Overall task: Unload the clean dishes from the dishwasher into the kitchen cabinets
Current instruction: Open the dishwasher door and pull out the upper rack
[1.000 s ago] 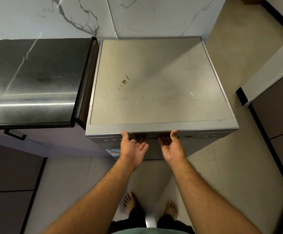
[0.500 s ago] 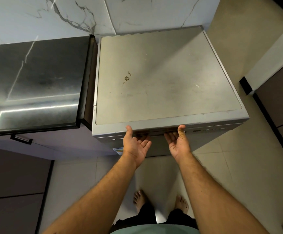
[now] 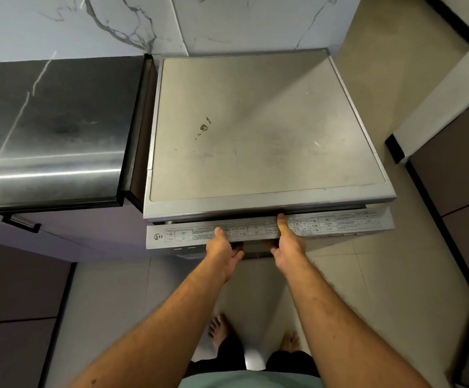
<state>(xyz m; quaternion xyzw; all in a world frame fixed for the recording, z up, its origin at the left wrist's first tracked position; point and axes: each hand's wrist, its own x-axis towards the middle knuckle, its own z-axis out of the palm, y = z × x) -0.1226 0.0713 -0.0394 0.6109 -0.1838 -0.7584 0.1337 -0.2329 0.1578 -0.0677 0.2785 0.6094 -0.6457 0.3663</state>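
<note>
A grey freestanding dishwasher (image 3: pixel 266 127) stands against the marble wall, seen from above. Its door (image 3: pixel 183 235) is tilted open a little at the top, showing the printed programme chart on the door's upper edge. My left hand (image 3: pixel 224 247) and my right hand (image 3: pixel 287 242) both grip the top edge of the door near its middle, thumbs on top, fingers curled under into the handle recess. The inside of the machine and any dishes are hidden.
A dark glossy countertop (image 3: pixel 51 130) adjoins the dishwasher on the left, with a cabinet handle (image 3: pixel 20 222) below its edge. Dark cabinet fronts (image 3: pixel 457 175) stand at the right. Beige tiled floor lies around my bare feet (image 3: pixel 219 329).
Both hands went from open palms under the front edge to gripping the door. The door has swung out from shut to slightly open, exposing its top edge.
</note>
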